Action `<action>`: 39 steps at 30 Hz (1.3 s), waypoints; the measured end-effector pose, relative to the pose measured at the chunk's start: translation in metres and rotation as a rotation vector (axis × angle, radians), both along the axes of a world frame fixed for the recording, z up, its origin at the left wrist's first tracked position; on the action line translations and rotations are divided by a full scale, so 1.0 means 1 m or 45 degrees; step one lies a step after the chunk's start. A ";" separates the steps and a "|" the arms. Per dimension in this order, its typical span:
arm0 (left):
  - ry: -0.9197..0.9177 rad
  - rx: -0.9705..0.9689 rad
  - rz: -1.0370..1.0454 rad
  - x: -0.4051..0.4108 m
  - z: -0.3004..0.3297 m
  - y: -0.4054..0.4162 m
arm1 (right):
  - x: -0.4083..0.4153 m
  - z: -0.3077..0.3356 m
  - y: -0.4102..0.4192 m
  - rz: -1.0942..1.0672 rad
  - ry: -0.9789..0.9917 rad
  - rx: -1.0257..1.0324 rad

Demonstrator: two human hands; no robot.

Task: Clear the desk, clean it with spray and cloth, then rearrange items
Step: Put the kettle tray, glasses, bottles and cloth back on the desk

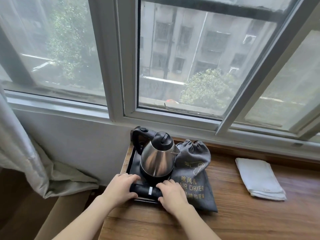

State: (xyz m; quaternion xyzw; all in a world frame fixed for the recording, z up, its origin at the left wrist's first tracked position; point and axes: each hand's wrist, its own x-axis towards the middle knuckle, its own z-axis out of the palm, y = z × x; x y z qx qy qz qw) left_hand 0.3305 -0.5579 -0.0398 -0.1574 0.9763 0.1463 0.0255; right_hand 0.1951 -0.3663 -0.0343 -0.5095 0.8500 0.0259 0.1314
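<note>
Gripping a black rolled bundle with a white band (pixel 147 190) from either end, the left hand (pixel 119 188) and the right hand (pixel 171 194) curl their fingers over its top and their thumbs under its near side. The bundle lies across the near rim of a shallow black rectangular tray (pixel 132 161) at the left end of the brown wood-grain bench (pixel 242 219). On the tray stands a stainless-steel electric kettle with a black lid and handle (pixel 156 159), just behind the bundle. A grey drawstring fabric bag printed "HAIR DRIER" in gold (pixel 194 177) lies touching the tray's right side. A folded white cloth (pixel 259 179) rests well apart, toward the bench's right and back edge, below the window.
</note>
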 end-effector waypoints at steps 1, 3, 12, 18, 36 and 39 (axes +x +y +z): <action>-0.011 -0.007 -0.016 -0.002 -0.001 -0.001 | 0.000 0.000 -0.001 -0.004 0.003 0.025; -0.023 -0.012 -0.044 -0.003 -0.002 -0.002 | 0.000 0.000 -0.003 -0.009 0.005 0.047; 0.116 -0.055 -0.115 0.000 -0.023 -0.011 | 0.001 0.004 -0.004 0.071 0.054 0.081; 0.130 0.161 0.002 0.000 -0.019 -0.010 | -0.006 0.004 -0.004 0.055 -0.028 -0.051; 0.033 0.047 0.032 0.003 -0.015 -0.006 | -0.004 -0.002 0.004 -0.070 -0.249 -0.176; -0.023 0.031 0.005 0.000 -0.013 -0.005 | -0.003 -0.004 0.007 -0.040 -0.220 -0.219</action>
